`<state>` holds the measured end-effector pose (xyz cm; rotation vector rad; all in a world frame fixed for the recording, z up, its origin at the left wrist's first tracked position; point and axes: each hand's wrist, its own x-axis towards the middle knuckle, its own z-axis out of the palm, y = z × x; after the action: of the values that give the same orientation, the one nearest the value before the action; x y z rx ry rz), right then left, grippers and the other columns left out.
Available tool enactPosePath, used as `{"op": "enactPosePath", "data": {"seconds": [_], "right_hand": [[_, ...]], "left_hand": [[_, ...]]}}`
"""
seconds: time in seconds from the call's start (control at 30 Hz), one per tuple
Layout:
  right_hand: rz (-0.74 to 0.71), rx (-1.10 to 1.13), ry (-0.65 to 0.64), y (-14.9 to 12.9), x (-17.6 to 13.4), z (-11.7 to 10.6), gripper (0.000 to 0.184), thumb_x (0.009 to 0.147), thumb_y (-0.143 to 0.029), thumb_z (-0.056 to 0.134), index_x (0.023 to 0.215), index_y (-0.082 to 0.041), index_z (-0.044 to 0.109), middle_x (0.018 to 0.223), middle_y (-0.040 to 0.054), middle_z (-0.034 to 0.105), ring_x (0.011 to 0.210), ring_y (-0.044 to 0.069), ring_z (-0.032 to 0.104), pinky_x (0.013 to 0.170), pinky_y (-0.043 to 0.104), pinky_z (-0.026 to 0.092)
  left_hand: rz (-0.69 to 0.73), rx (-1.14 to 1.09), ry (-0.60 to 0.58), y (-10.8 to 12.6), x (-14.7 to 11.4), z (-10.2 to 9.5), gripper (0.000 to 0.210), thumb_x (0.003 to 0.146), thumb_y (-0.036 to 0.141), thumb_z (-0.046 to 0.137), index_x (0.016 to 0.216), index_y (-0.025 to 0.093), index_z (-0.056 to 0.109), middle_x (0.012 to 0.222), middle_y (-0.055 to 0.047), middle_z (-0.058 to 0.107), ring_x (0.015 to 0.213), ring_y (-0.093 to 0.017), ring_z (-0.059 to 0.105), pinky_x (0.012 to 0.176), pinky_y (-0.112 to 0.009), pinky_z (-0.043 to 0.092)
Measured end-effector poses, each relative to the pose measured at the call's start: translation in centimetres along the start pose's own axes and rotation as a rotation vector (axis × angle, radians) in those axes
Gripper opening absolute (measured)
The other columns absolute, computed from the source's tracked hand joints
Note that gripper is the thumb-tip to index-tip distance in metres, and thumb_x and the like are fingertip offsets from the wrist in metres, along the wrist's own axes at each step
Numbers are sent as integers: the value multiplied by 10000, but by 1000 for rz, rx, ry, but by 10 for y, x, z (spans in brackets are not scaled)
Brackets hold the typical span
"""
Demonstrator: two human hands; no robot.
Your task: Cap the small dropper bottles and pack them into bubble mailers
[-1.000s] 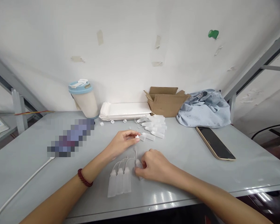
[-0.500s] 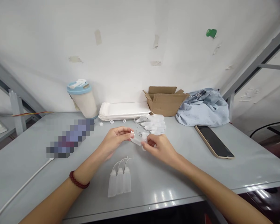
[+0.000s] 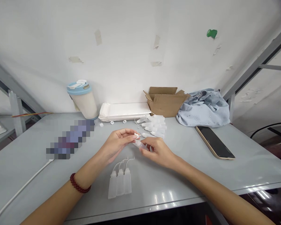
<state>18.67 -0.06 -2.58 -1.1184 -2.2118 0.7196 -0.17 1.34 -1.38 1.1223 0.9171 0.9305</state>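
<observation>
Translucent plastic: one bottle between the two hands, over the grey tabletop; clock readings taken from this bottle, 12 toward the wall. Right hand: fingers pinching the bottle body, neck end tilted toward 10 o'clock. Left hand: thumb and fingers pinching a small white cap at the neck end; cannot tell whether cap and neck touch. At 7, three similar bottles in a row, side by side, thin tubes curving from their necks. At 1, heap of further bottles, before an open cardboard box. At 11, white packets. Lidded cup at 10; blue-grey cloth at 2; phone at 3.
</observation>
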Motion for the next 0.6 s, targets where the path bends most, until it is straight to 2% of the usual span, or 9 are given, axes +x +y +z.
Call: {"op": "enactPosePath", "data": {"seconds": [0.17,0.27,0.47,0.6], "right_hand": [[38,85,0,0,0,-1,140,820,-252,536,737,-156,595,653,-22,497,599,91,439,567,217,342],[81,173,-8,0,1,-2,166,839,-279,533,789,-153,629,686,-12,524,620,96,450,574,221,351],[200,507,-61,-2,1,-5,296,855,-432,545,843,-150,633,705,-6,529,611,93,450,558,228,361],[261,693,-111,-3,2,-9,340,825,-488,576,795,-154,630,752,8,564,598,89,462,544,232,355]], "left_hand": [[-10,-10,-76,1,-1,0,160,738,272,714,861,171,697,901,-50,670,896,-184,602,881,-320,447],[3,2,-81,0,0,-1,162,739,269,712,871,176,702,903,-50,668,901,-185,601,888,-321,446],[1,-21,-61,-2,2,-5,160,728,274,718,857,181,703,942,-53,688,925,-199,610,911,-347,443],[0,-47,-80,0,2,-5,153,745,282,704,851,172,714,924,-56,693,906,-191,608,886,-336,450]]}}
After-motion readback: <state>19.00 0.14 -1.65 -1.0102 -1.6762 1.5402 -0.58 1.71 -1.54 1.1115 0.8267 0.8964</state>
